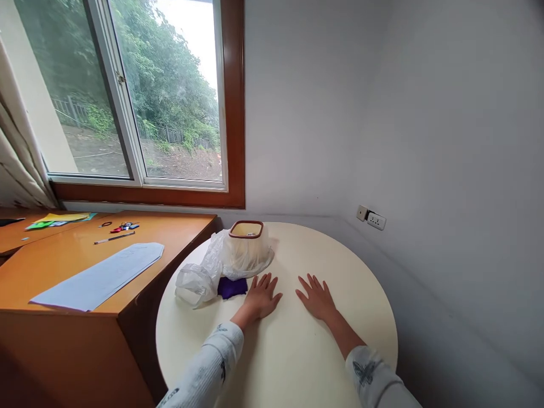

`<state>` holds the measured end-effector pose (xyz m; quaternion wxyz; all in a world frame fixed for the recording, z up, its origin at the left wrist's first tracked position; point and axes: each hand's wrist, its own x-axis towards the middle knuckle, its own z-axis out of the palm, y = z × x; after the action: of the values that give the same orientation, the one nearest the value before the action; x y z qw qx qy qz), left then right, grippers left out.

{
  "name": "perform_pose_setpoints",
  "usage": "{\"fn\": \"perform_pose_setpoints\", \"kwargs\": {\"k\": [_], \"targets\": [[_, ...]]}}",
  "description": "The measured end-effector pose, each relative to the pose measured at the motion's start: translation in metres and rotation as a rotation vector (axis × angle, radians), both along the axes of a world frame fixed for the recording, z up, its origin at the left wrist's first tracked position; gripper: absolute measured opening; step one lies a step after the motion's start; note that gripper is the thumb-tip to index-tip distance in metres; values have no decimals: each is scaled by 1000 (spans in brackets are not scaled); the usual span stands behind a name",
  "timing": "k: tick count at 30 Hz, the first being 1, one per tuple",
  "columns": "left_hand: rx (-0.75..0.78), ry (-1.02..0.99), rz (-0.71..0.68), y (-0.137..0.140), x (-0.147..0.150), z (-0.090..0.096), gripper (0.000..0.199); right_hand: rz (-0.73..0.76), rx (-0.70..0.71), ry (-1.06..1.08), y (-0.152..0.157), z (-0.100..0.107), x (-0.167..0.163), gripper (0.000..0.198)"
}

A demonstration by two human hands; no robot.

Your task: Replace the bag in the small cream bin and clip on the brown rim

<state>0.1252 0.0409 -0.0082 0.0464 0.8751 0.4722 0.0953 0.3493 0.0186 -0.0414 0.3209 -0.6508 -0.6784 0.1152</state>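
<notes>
Grey-white walls (314,102) stand beyond and to the right of both hands' fingers (274,281). A brown-framed sliding window (134,102) lies beyond and left of them, with green trees (170,96) outside. An orange-brown tabletop (174,235) stands well to the left of the left fingers. A round cream tabletop (293,357) lies directly under both hands. A pale curtain (17,153) hangs at the far left, well apart from the fingers.

A large white sheet (102,277) rests on the orange-brown tabletop, left of the left fingers. A crumpled translucent plastic bag (196,286) lies nearer, also to their left, and reaches a container (246,253) with a squared brown rim, which stands upright just beyond the left fingertips. Its contents are too small to identify.

The left hand (262,298) and right hand (318,300) are palm down, apart from each other; the fingers of each are released, spread and grasping nothing.

A dark purple piece (232,288) lies flat just left of the left fingers, beside the bag; contact with the hand cannot be confirmed.

Wall sockets (376,220) sit beyond and right of the right fingers. A pen (114,238) lies far left of the left fingers.
</notes>
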Motion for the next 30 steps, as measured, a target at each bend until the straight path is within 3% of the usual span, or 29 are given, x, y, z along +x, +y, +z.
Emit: {"fn": "perform_pose_setpoints", "kwargs": {"k": [5, 8, 30], "targets": [[-45, 43, 19, 4, 1, 0, 65, -8, -262, -310, -4, 16, -4, 61], [-60, 63, 30, 3, 1, 1, 65, -14, -335, -410, -7, 23, -6, 63], [-59, 96, 48, -2, 3, 5, 63, -27, -335, -449, -10, 25, -7, 64]]}}
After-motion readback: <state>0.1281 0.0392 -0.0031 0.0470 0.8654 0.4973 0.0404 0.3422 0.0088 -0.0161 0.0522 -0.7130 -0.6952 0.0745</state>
